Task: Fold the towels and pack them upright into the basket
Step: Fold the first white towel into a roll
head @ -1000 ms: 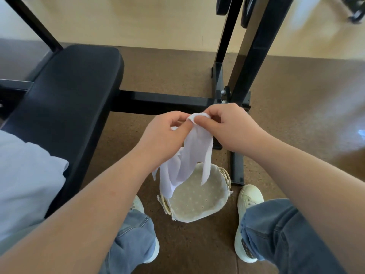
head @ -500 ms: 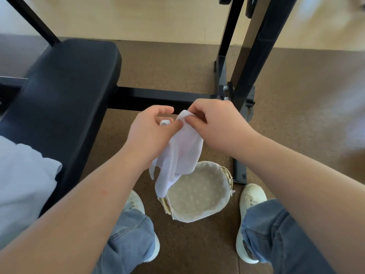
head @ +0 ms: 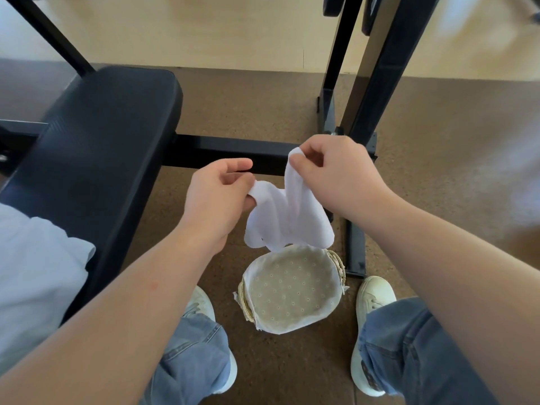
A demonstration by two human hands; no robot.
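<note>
A small white towel (head: 287, 220) hangs in the air between both hands, sagging in the middle. My left hand (head: 217, 197) pinches its left corner. My right hand (head: 336, 173) pinches the other corner a little higher. Straight below, on the floor between my feet, stands a round woven basket (head: 247, 305) with a dotted beige cloth lining; I see nothing inside it. More pale towels (head: 35, 276) lie in a pile on the bench at the left edge.
A black padded bench (head: 96, 150) fills the left side. Its black steel frame (head: 233, 152) crosses behind the hands, with uprights (head: 377, 83) at the right. My white shoes (head: 372, 296) and jeans flank the basket on brown cork flooring.
My hands, which held the towel bunched close together, have moved apart. The towel is spread wider between them, with the right corner raised.
</note>
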